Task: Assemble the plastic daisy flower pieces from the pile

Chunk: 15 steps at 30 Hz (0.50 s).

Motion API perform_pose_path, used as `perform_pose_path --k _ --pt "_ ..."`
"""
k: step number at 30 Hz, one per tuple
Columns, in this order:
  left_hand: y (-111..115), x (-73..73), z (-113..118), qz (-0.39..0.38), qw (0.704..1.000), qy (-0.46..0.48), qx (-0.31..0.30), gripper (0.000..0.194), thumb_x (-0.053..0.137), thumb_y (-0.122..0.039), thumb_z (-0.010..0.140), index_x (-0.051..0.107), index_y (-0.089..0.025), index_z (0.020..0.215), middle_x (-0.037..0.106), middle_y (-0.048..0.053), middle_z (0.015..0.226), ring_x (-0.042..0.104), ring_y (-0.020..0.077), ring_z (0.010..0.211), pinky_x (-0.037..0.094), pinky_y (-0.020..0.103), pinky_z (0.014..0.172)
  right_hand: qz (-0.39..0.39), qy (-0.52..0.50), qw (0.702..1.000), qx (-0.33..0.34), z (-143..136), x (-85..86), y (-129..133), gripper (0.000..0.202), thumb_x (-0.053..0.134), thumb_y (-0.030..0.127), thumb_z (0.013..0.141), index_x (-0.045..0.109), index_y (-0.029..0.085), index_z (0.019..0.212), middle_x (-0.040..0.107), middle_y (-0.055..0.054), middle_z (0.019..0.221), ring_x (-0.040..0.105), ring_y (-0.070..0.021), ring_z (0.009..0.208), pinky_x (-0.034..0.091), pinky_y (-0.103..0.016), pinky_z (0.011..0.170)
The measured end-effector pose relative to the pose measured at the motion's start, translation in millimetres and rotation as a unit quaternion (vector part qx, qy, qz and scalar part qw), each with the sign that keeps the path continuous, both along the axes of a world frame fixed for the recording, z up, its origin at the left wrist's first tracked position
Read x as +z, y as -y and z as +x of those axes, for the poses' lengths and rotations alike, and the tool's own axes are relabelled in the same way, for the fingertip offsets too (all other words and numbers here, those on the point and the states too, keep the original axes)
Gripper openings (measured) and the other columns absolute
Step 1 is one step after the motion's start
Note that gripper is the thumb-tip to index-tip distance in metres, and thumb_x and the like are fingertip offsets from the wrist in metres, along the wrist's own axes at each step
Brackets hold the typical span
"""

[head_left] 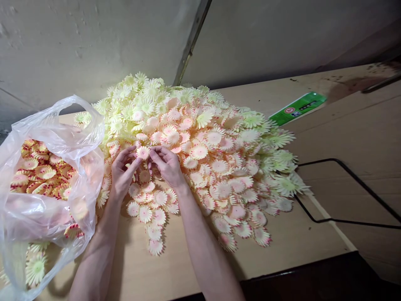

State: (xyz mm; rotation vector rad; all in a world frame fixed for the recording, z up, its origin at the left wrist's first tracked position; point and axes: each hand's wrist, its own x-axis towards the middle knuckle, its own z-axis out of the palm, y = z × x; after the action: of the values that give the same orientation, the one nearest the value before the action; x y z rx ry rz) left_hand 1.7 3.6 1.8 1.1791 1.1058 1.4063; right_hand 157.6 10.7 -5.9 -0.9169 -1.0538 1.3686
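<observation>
Between my two hands is a small cream flower piece [143, 153] with pink-tipped petals. The fingertips of my left hand [123, 169] pinch its left edge, and those of my right hand [166, 165] hold its right edge. Behind and to the right spreads a large heap of flower pieces [214, 138], pale green at the back and pinkish in the middle. Below my hands, a smaller cluster of pink-edged pieces [145, 214] lies on the table [156, 276]. My curled fingers partly hide what is beneath them.
At the left stands an open clear plastic bag [40, 213] of red-edged flower pieces [45, 171]. A green packet [297, 109] lies behind the heap, and a black wire frame [363, 182] is at the right. A grey wall [94, 42] rises behind the table.
</observation>
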Motion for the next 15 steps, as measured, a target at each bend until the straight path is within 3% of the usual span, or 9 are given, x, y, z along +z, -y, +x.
perform_pose_path --k 4,9,15 --pt "0.1 -2.7 -0.1 0.002 1.0 -0.012 0.003 0.04 0.087 -0.042 0.074 0.077 -0.02 0.105 0.075 0.004 0.085 0.062 0.0118 0.066 0.048 0.021 0.055 0.016 -0.002 1.0 -0.025 -1.8 2.0 0.0 0.035 0.081 0.048 0.081 0.064 0.023 0.098 0.068 0.0 0.084 0.063 -0.0125 0.063 0.055 -0.024 0.05" --pt "2.0 -3.3 0.2 0.007 1.0 -0.014 -0.021 0.032 0.083 -0.045 0.079 0.08 -0.02 0.099 0.079 0.007 0.09 0.064 0.0127 0.066 0.051 0.023 0.059 0.029 0.024 0.998 -0.051 -2.3 1.1 -0.2 0.039 0.083 0.048 0.078 0.064 0.021 0.097 0.072 -0.004 0.092 0.07 -0.0147 0.078 0.062 -0.027 0.071" --pt "2.6 0.7 1.4 0.011 1.0 -0.021 -0.019 0.032 0.08 -0.047 0.082 0.082 -0.019 0.097 0.079 0.006 0.087 0.068 0.015 0.073 0.055 0.025 0.069 0.035 0.045 0.998 -0.008 0.6 5.6 4.1 0.031 0.075 0.052 0.086 0.073 0.021 0.089 0.075 -0.003 0.083 0.071 -0.0163 0.073 0.062 -0.029 0.071"
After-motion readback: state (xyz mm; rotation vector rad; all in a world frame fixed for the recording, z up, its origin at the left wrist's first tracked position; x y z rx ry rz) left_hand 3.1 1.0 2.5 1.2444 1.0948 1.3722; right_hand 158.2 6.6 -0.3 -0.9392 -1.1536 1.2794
